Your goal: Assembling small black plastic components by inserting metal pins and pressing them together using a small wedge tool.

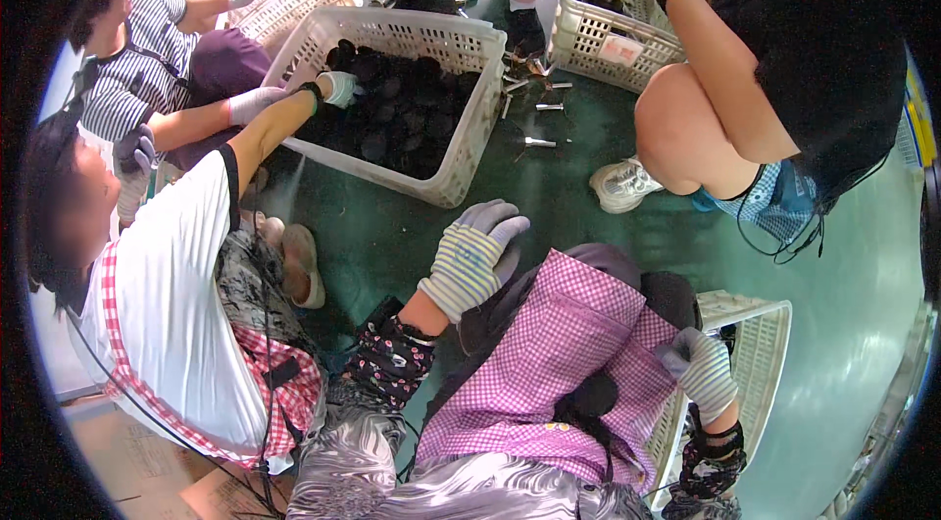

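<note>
My left hand [476, 260], in a striped grey and yellow glove, is raised in front of my left knee. Its fingers are stretched out, and nothing shows in them. My right hand [700, 368], gloved too, is beside my right thigh, over the inner edge of a white plastic basket [774, 344]. Its fingers are curled in, and whatever they may hold is hidden. A pink checked apron [578, 314] covers my lap, with a black piece [593, 397] lying on it. Beyond my left hand stands a white crate [461, 152] filled with round black parts [392, 113].
A co-worker's gloved hand [338, 89] reaches into the crate from the left. At the right, another person sits by a second white crate [608, 45]. Small metal pieces [539, 142] lie scattered on the green floor [559, 187]. A white shoe [624, 185] is close by.
</note>
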Available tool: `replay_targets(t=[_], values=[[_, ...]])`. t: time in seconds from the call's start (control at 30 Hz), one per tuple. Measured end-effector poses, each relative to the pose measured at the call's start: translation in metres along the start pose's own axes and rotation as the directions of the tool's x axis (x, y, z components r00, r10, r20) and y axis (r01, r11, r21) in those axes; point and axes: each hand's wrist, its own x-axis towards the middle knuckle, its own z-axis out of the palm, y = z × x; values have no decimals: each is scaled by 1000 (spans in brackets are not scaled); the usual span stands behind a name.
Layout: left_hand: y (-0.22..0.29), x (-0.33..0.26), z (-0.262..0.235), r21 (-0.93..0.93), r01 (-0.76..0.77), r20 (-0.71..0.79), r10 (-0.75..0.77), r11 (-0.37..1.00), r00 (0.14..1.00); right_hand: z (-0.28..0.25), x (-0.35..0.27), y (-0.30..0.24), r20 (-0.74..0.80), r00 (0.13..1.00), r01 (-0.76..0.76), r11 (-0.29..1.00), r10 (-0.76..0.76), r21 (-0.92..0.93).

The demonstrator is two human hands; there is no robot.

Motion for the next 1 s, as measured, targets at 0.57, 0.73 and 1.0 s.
replay_targets(t=[0.57,0.73,1.0], values=[[69,-7,-1,-273,-268,-192,221,924,956,14,-12,-12,33,986,-166,986,165,18],[78,-14,16,-344,-358,-169,318,868,933,25,-12,-14,22,995,-92,994,93,-58],[75,-4,11,-318,-341,-161,304,885,939,8,-11,-43,54,985,-162,984,166,-71]])
